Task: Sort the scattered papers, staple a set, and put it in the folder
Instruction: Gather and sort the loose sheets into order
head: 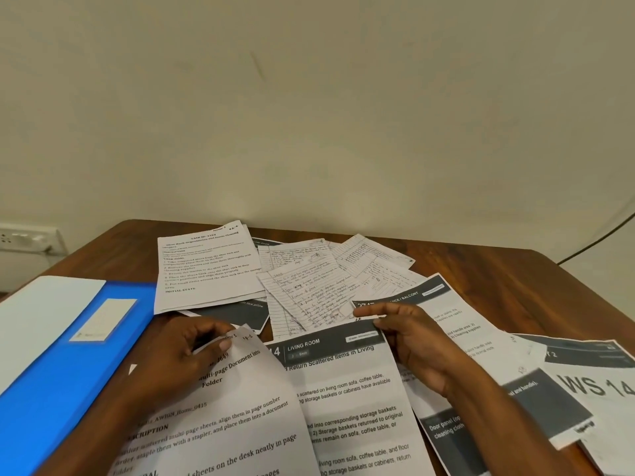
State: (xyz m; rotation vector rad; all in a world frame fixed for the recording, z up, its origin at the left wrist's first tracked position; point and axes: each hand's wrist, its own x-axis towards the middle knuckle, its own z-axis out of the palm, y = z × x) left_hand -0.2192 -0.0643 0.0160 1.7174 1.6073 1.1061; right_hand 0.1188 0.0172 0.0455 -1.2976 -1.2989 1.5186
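- Papers lie scattered over the middle and right of the brown wooden tabletop, many overlapping one another.
- A typed sheet headed with a task ID lies at the far left of the spread, on top of other sheets.
- Handwritten lined pages sit in the far middle, fanned and tilted, partly under printed sheets.
- A printed page with a dark "LIVING ROOM" header lies near the middle.
- The right hand pinches that page's far edge between thumb and curled fingers.
- A typed sheet about a multi-page document and a folder lies near left, overlapping the "LIVING ROOM" page, its far corner lifted.
- The left hand grips that lifted corner, fingers curled round the paper edge.
- A page headed "BALCONY" lies just right of the right hand, partly under it.
- A sheet printed "WS 14" in large letters lies at the near right edge, over other dark-banded pages.
- A blue folder lies on the left of the tabletop, beside the papers, with a white label on its cover and a white sheet along its left side.
- A beige wall rises behind the tabletop, with a white socket plate at far left and a dark cable at far right.
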